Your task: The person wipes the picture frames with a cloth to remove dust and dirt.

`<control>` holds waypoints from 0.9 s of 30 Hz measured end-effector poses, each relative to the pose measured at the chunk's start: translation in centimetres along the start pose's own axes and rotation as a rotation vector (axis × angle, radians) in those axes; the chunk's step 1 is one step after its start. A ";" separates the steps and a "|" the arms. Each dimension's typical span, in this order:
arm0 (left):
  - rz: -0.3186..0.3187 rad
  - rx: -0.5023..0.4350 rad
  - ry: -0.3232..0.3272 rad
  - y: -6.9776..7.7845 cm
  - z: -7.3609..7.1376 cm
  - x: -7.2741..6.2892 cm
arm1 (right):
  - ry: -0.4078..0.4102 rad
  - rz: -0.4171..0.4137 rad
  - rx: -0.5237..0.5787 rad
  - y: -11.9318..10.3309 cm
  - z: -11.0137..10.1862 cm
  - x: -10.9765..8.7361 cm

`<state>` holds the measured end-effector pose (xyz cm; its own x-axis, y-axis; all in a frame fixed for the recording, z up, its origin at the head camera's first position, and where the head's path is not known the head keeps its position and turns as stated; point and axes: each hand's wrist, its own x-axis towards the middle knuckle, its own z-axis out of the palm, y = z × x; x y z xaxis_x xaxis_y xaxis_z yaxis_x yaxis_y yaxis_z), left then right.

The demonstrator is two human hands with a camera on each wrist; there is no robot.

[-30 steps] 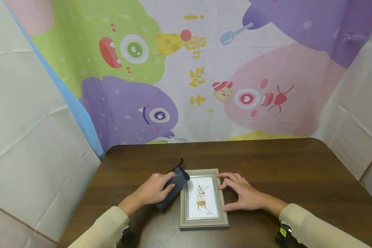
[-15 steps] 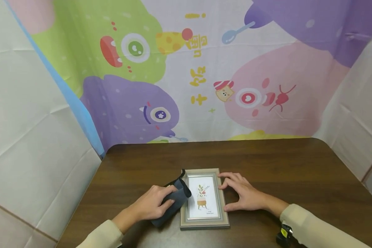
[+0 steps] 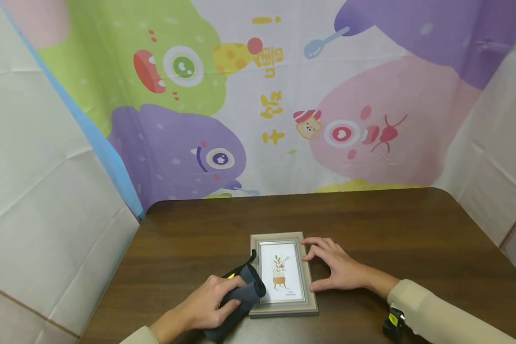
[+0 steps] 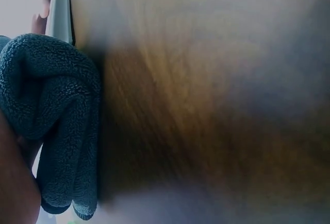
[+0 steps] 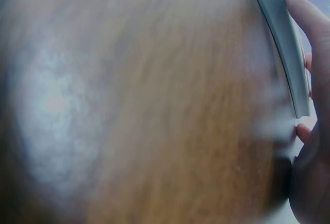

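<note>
On the table lies a picture frame [image 3: 284, 310] with a beige and silver border, around a print of a potted plant. My left hand [image 3: 209, 302] grips a folded dark blue-grey cloth [image 3: 251, 294] whose end overlaps the frame's lower left side. The plush folds of the cloth [image 4: 54, 87] show close up in the left wrist view. On the other side, my right hand [image 3: 337, 270] touches the frame's right edge with the fingertips and thumb, a wide gap between them. In the right wrist view the thumb [image 5: 304, 9] rests at the frame's side [image 5: 283, 38].
The dark brown wooden table [image 3: 189, 229] has rounded far corners. Behind it hangs a curtain [image 3: 284, 172] printed with cartoon monsters. Pale fabric walls [image 3: 47, 167] close off both sides.
My left hand has moved the cloth down along the frame's left side, toward me. The right hand has stayed at the frame's right edge, and the frame lies where it was.
</note>
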<state>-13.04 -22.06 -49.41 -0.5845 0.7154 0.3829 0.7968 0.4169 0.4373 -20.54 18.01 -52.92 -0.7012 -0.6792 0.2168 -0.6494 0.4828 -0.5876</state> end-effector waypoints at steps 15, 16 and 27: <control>0.005 0.012 -0.074 -0.6 -0.7 1.2 | -0.018 0.017 0.016 0.0 -0.1 0.0; -0.003 0.017 -0.080 -0.8 -0.8 1.3 | -0.019 0.019 0.016 0.0 -0.1 0.0; 0.001 0.106 -0.044 -4.4 -0.9 3.0 | -0.026 0.027 0.013 -0.2 -0.2 0.1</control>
<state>-18.45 -22.23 -49.43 -0.5780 0.7388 0.3465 0.8106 0.4712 0.3477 -20.59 17.95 -52.63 -0.7103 -0.6804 0.1807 -0.6265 0.4939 -0.6029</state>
